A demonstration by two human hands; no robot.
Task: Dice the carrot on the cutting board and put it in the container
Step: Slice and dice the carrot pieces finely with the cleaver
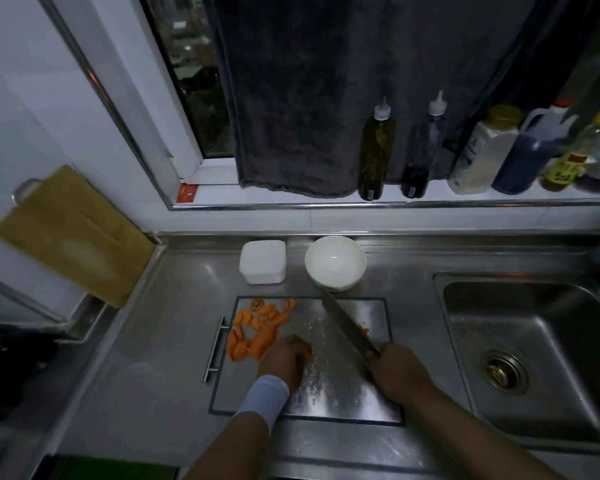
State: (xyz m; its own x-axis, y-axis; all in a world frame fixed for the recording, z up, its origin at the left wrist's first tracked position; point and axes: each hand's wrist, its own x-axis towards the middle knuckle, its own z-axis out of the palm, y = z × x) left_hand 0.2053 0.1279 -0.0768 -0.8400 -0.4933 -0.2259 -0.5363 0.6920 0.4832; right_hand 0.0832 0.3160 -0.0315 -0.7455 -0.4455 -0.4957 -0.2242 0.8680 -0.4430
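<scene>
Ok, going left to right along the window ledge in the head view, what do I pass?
Red sticker, grey towel, yellow oil bottle, dark squeeze bottle, white jar, dark jug; the bottles beyond overlap.

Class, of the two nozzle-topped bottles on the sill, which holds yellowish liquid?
The left bottle; the right bottle is mostly empty, dark at the bottom.

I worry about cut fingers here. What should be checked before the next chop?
1. Right hand grips the knife handle: ok.
2. Left hand holds the carrot piece down, apart from the blade: ok.
3. Cutting board lies flat on the counter: ok.
4. Cut carrot chunks small enough for dice: not ok, too coarse.
5. Knife tip clear of the white bowl: cannot tell.
</scene>
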